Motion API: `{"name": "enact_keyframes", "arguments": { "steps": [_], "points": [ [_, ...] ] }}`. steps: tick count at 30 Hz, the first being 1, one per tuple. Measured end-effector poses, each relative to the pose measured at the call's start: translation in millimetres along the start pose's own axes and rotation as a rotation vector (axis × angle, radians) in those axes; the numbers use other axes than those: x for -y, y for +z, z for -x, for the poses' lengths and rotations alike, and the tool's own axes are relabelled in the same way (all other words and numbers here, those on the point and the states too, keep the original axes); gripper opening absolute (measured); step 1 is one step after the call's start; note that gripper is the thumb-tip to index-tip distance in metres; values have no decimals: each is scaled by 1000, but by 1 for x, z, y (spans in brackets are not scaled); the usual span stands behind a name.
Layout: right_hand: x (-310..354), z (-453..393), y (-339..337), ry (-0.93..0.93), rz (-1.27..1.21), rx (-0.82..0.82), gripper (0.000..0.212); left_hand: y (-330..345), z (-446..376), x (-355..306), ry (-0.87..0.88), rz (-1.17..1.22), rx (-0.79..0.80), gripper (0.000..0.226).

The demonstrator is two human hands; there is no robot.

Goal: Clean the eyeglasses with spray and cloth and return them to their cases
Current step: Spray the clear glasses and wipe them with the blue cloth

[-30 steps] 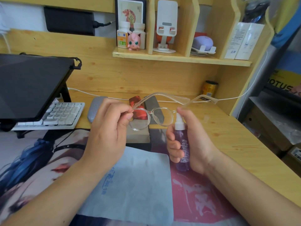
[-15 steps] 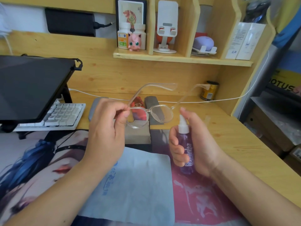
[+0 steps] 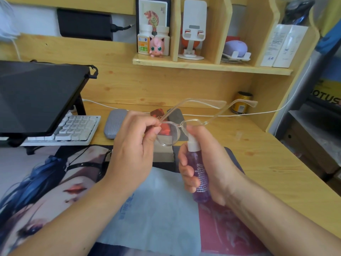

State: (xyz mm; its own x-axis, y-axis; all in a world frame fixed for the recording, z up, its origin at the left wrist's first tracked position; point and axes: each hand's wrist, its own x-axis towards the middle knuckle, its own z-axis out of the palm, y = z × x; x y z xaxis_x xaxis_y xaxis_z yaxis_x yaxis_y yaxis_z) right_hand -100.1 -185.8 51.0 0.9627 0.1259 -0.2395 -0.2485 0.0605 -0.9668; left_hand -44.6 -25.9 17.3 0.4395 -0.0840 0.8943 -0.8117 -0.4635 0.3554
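My left hand [image 3: 135,146] pinches the clear-framed eyeglasses [image 3: 170,133] at the left hinge, holding them above the desk with both temples unfolded and pointing away. My right hand [image 3: 208,163] grips a purple spray bottle [image 3: 200,174] with a white nozzle, upright, its top just below the right lens. A pale blue cleaning cloth [image 3: 158,215] lies flat on the desk mat beneath my hands. A grey eyeglass case [image 3: 114,123] lies behind my left hand. An open case with a red lining [image 3: 166,154] sits behind the glasses, partly hidden.
A keyboard [image 3: 73,130] and a raised dark screen [image 3: 36,97] fill the left side. A gold can [image 3: 241,105] stands at the back right, with a white cable [image 3: 267,112] running along the desk. A shelf [image 3: 212,66] with small items hangs above. The desk edge [image 3: 304,163] drops off at right.
The spray bottle has moved up closer under the right lens. The glasses have tilted and shifted slightly, staying in my left hand's pinch.
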Motion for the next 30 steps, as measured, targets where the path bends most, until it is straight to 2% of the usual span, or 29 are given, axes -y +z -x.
{"name": "enact_keyframes", "arguments": {
  "steps": [4,9,11,13,16,20,30],
  "points": [
    [-4,3,-3,-86,14,-23,76,-4,-2,-6,-132,22,-10,5],
    [-15,11,-3,-267,182,-123,81,-12,-7,-15,-548,158,24,15],
    [-17,13,-1,-354,254,-152,84,-15,-10,-15,-783,326,34,16],
    [-19,13,2,-409,327,-174,85,-17,-14,-18,-1044,599,47,18],
    [-24,13,8,-408,380,-166,85,-19,-18,-23,-1287,819,70,18],
    [-27,10,13,-417,403,-147,83,-20,-21,-27,-1401,922,61,14],
    [-25,10,12,-416,409,-210,77,-21,-21,-28,-1433,941,60,9]
  ]
}}
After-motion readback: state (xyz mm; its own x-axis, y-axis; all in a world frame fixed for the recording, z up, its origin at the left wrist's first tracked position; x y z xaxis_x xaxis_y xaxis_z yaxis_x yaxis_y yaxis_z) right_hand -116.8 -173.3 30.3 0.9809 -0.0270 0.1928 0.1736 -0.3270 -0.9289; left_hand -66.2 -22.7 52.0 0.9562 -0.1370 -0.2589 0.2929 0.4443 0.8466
